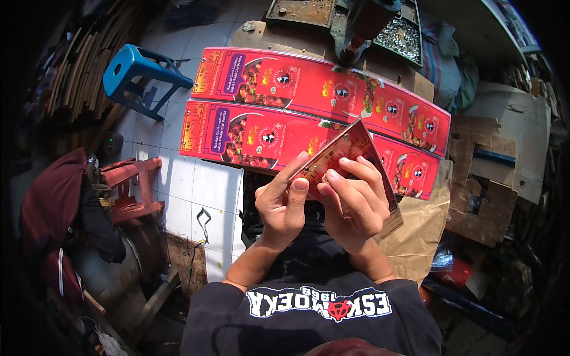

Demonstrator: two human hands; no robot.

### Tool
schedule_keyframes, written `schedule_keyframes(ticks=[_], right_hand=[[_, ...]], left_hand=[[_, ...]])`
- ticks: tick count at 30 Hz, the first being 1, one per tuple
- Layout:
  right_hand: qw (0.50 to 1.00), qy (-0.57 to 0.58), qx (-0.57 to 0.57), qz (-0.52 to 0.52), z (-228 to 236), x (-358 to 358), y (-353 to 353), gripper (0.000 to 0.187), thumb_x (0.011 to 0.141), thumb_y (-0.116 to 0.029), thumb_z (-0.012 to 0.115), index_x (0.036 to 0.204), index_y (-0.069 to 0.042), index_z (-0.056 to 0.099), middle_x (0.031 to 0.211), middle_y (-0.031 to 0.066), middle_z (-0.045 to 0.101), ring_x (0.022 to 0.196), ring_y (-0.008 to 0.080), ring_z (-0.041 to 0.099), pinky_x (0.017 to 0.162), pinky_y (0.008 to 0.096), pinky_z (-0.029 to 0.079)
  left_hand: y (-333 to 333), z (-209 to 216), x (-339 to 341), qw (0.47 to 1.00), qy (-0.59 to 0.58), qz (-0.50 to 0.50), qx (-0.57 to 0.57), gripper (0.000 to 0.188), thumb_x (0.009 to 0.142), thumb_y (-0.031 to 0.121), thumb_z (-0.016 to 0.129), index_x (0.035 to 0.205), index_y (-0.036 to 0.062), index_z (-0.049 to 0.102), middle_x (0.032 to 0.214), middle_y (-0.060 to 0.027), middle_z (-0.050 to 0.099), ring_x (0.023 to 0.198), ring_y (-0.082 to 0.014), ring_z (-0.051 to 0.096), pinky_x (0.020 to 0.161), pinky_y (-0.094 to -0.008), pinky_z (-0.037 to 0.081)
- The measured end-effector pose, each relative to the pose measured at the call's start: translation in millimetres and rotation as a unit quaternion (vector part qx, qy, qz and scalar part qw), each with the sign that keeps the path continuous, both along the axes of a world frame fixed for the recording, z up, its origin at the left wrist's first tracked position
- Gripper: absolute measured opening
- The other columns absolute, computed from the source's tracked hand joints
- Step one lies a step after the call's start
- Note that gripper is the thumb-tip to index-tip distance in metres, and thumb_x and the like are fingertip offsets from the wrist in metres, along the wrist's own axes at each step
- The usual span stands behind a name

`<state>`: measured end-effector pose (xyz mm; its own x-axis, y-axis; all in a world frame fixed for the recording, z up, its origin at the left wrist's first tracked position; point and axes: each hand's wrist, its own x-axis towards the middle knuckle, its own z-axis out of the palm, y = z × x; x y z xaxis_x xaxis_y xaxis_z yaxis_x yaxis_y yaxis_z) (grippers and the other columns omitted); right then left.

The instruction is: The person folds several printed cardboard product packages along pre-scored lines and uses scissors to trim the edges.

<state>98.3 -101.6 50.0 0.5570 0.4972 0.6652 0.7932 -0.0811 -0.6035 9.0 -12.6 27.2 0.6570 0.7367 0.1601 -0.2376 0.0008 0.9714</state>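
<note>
A red printed panel (360, 137) is held up at a tilt in front of my body, between both hands. My left hand (279, 204) pinches its left edge, with thumb and forefinger near the corner. Across the panel's face lie the bent fingers of my right hand (356, 204); whether a small piece sits under those fingertips, I cannot tell. Beyond my hands, two long red panels with food pictures lie side by side on the work table: the far panel (309, 86) and the near panel (237, 139), which the held panel partly covers.
A press-like machine (362, 29) stands behind the panels, beside a tray of small metal pieces (401, 38). A blue stool (139, 77) and a red stool (133, 190) are on the left. Brown paper (424, 237) and cut cardboard (484, 207) lie at the right.
</note>
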Motion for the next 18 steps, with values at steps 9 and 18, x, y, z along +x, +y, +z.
schedule_keyframes(ticks=[9,18], right_hand=[[0.999,-0.008,-0.044,0.009,9,3,3,0.033,0.067,-0.003,0.074,0.099,-0.009,0.07,0.074,0.0016,0.066,0.085,0.0225,0.065,0.088,0.0405,0.045],[0.991,-0.075,-0.091,0.064,14,8,3,0.034,0.064,-0.003,0.068,0.097,-0.008,0.07,0.074,0.0017,0.065,0.081,0.0191,0.065,0.079,0.0376,0.047]], left_hand=[[1,6,-4,1.0,0.011,-0.013,-0.01,0.038,0.095,0.016,0.054,0.125,-0.0072,0.052,0.091,-0.0151,0.067,0.071,-0.0123,0.065,0.06,-0.0237,0.055],[0,5,-9,0.999,0.024,-0.024,-0.009,0.039,0.095,0.016,0.055,0.127,-0.0061,0.052,0.091,-0.0137,0.066,0.075,-0.0104,0.063,0.061,-0.0222,0.053]])
